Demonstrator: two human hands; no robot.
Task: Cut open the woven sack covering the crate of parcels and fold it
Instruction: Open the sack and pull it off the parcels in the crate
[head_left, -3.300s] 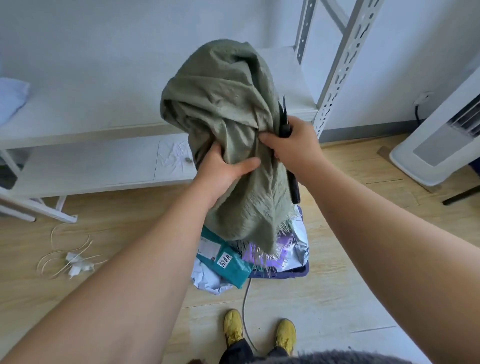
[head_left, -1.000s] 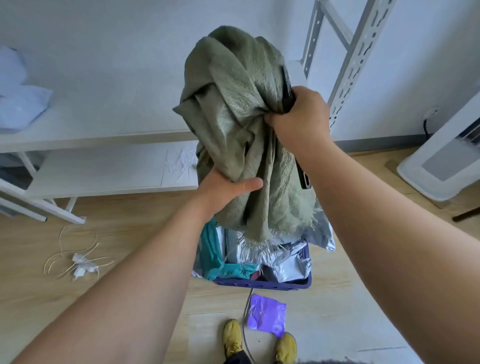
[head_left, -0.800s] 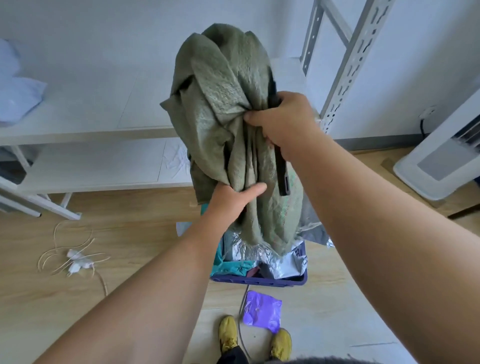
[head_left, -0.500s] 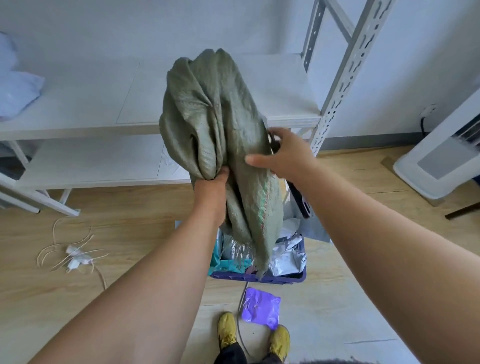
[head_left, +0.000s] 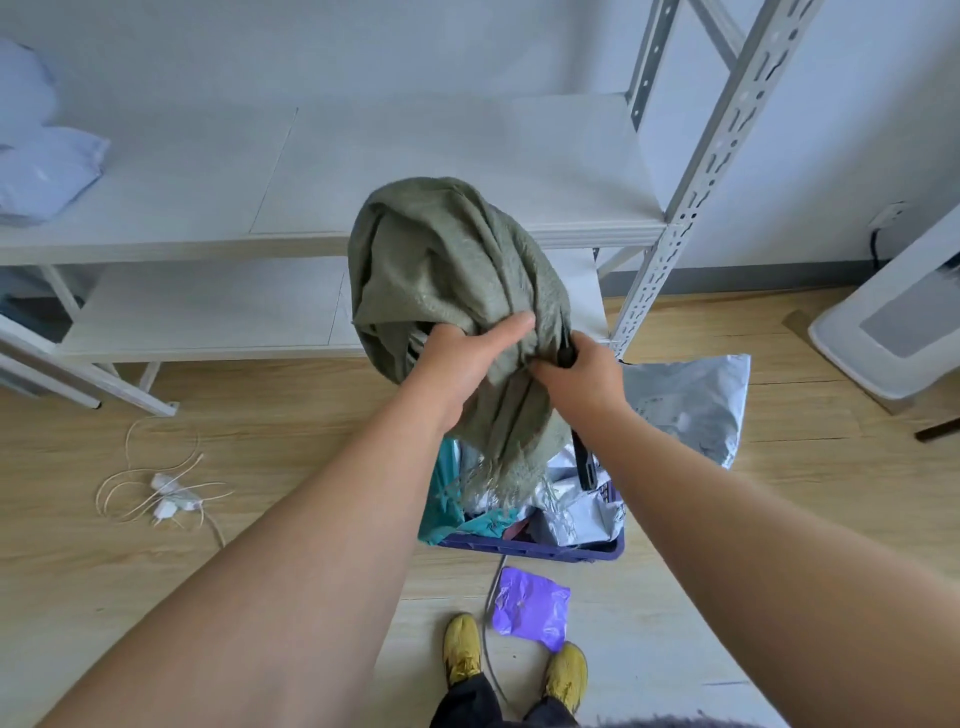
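Note:
The olive-green woven sack (head_left: 447, 260) is bunched up in the air above the blue crate (head_left: 530, 548), its frayed edge hanging down to the parcels. My left hand (head_left: 467, 358) grips the sack's lower middle. My right hand (head_left: 576, 376) pinches the sack just to the right and also holds black scissors (head_left: 583, 457), whose handle points down below my wrist. Inside the crate lie silver and teal parcels (head_left: 571, 506).
A white metal shelf rack (head_left: 467, 156) stands behind the crate, with pale blue bags (head_left: 41, 171) at its left end. On the floor lie a silver mailer (head_left: 696, 400), a purple packet (head_left: 530, 605), cut cords (head_left: 156, 493) and a white appliance (head_left: 893, 332) at right. My yellow shoes (head_left: 462, 649) are below.
The sack came off the crate and has been lowered from high up; both hands regripped it closer together. A purple packet and a silver mailer now lie on the floor.

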